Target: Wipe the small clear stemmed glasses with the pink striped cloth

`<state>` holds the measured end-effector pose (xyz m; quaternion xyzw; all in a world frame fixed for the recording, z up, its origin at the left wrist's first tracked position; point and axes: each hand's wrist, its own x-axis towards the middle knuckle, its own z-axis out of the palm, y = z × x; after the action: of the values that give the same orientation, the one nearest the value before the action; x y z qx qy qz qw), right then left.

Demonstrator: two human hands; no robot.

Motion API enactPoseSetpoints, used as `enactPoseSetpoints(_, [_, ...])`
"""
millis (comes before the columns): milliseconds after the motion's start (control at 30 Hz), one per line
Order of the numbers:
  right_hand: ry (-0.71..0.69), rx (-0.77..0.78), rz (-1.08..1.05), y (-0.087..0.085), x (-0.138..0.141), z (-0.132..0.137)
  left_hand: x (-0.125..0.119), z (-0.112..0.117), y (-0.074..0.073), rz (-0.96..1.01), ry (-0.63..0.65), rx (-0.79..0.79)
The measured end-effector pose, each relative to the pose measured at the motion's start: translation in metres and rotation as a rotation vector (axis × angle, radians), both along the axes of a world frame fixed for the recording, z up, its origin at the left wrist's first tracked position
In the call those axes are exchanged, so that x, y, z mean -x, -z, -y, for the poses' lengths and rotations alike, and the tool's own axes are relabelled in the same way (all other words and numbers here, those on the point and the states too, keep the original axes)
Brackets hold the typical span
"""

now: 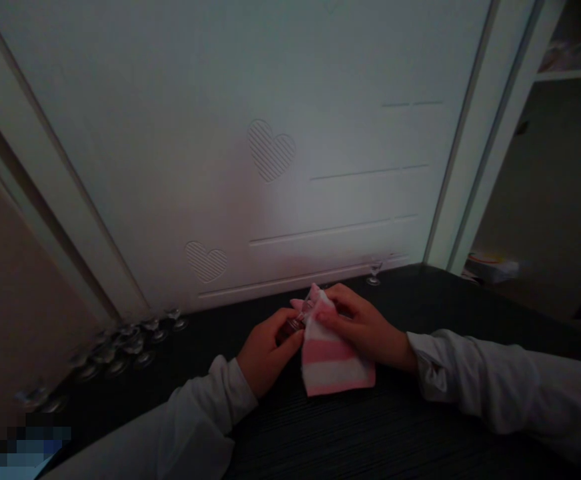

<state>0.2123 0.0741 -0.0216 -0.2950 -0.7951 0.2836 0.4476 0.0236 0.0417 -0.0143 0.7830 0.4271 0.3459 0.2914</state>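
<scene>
My left hand [272, 347] is closed on the foot of a small stemmed glass [298, 322], which lies tilted between my two hands. A pink and white striped cloth [338, 363] hangs from my right hand [355, 323], whose fingers pinch it against the glass's bowl. Part of the bowl is covered by the cloth and fingers. The cloth's lower end hangs down in front of the dark table.
Several small stemmed glasses [133, 343] stand grouped at the left of the dark table [280, 433]. One more glass [374, 272] stands near the white panel [340, 133] at the back. A white box-like object [493, 268] lies beyond the table's right side.
</scene>
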Motion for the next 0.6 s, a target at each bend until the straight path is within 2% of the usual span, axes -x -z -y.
enactPoseSetpoints(100, [-0.009,0.006,0.005,0.0005,0.0008,-0.0006,-0.0012,0.0017,-0.0021,-0.043,-0.001,-0.028])
enactPoseSetpoints(333, [0.067,-0.01,0.068,-0.0002,0.0011,0.0001,-0.0027,0.0048,-0.0049,-0.15,0.017,-0.13])
enactPoseSetpoints(600, [0.026,-0.029,0.048,-0.0003,0.0007,-0.0004,-0.0008,0.0025,-0.0011,-0.117,-0.023,-0.11])
